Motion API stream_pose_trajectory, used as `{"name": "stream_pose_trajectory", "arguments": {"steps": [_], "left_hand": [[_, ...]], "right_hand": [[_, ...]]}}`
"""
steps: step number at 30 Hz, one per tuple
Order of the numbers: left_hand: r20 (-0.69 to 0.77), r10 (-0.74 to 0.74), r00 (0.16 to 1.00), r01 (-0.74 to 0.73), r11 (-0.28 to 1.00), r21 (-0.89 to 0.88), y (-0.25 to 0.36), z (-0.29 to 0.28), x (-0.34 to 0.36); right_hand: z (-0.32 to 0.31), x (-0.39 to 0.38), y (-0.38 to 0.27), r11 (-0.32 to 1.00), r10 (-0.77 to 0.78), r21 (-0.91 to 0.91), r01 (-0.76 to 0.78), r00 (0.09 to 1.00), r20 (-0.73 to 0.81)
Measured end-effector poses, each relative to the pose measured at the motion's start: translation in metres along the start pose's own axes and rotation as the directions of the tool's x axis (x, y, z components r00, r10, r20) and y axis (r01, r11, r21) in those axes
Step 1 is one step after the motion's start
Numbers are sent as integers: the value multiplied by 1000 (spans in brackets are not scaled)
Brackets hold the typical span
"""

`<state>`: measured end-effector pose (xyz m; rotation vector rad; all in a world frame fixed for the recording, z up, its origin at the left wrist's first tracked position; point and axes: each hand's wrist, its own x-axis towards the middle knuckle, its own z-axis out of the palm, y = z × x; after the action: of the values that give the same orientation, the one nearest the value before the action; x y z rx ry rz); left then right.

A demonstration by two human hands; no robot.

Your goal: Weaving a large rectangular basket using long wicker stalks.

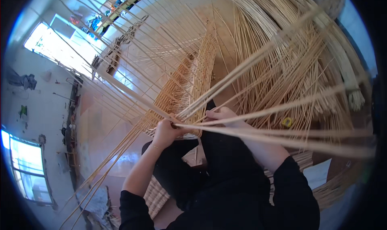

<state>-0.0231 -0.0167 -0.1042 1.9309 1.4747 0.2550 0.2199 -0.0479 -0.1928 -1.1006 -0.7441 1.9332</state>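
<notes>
A long, narrow wicker basket [206,62] stretches away from my lap, its walls woven of thin tan rods. Many upright stakes rise from its sides. At the near end, my left hand [164,132] is closed at the rim, with wicker rods passing through its fingers. To its right, my right hand [221,115] pinches a rod beside the basket's near right corner. Several long loose rods [242,70] fan out from between the hands toward the upper right and right; some are blurred. My fingertips are partly hidden behind the rods.
A large heap of loose wicker rods [278,64] lies on the floor at the right, with a yellow tape measure [287,122] by its near edge. Further rods jut out lower left. Windows [28,169] and a cluttered shelf [117,10] line the walls.
</notes>
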Motion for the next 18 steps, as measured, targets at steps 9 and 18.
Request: {"name": "stream_pose_trajectory", "arguments": {"steps": [9, 18], "left_hand": [[-78, 36, 996, -48, 986, -162, -2, 0, -13], [-561, -206, 802, 39, 955, -294, -5, 37, -31]], "right_hand": [[25, 72, -17, 909, -33, -409, 76, 993, 111], [33, 84, -22, 962, 100, -261, -80, 993, 63]]}}
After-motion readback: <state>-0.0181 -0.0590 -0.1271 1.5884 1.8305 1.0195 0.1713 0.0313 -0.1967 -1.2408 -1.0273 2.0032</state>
